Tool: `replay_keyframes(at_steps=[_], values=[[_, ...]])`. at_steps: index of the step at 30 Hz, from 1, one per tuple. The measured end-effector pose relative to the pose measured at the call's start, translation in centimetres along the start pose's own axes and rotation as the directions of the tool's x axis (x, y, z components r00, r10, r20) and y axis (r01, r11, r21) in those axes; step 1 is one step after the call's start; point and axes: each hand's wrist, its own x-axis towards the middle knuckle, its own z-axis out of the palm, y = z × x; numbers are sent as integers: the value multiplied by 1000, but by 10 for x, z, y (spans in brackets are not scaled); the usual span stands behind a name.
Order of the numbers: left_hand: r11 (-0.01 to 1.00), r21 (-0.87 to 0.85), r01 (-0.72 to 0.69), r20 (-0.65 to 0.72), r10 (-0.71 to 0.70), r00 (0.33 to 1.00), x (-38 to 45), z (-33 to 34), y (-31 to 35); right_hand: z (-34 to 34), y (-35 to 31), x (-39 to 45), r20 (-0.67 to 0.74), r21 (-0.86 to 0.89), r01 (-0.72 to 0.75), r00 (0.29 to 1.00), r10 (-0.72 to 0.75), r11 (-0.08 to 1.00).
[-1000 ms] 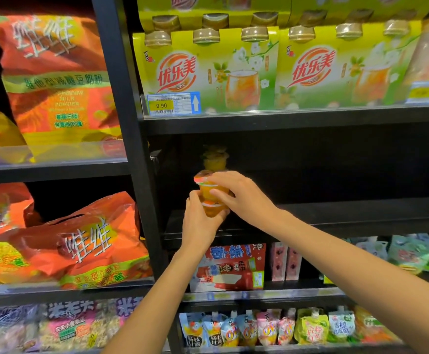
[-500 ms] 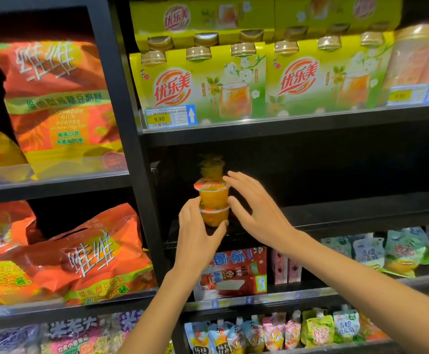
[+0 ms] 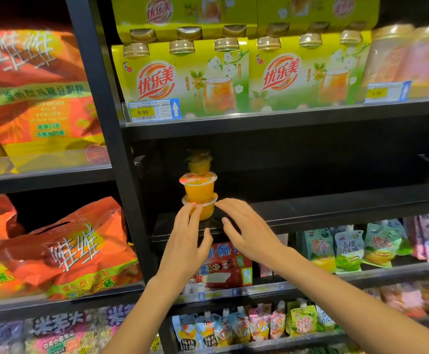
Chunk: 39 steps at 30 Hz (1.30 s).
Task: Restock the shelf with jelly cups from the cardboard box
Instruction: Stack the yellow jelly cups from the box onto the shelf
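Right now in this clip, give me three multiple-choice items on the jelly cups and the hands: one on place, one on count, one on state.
1. Where does the front stack of jelly cups stand?
A. at the left end of the dark shelf
B. among the green drink packs
C. on the orange bags

2. How many cups are in that front stack?
A. one
B. two
C. four

3. How is the right hand?
A. gripping the top cup
B. open, beside the stack
C. holding a pouch

Answers: 1 A, it stands by the black upright; 2 B, one lidded cup sits on another; 3 B, its fingers are spread with nothing in them, while the left hand touches the lower cup.
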Motion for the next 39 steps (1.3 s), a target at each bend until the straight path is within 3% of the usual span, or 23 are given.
replay_keyframes(at_steps=[9, 14, 26, 31, 39], values=[[1000, 3, 20, 37, -20, 999, 4, -3, -3, 11, 7, 0, 164, -107, -19, 986, 37, 994], [1000, -3, 23, 29, -22, 999, 9, -5, -10, 11, 3, 11, 94, -64, -4, 996, 10, 998], [999, -11, 43, 68, -42, 997, 37, 1, -18, 16, 16, 29, 81, -74, 66, 995, -60, 995], [999, -15, 48, 18, -48, 999, 50, 13, -21, 22, 24, 46, -35, -77, -32, 999, 30, 997], [985, 31, 172, 33, -173, 984, 74, 24, -21, 18, 37, 76, 136, -132, -39, 989, 57, 990]])
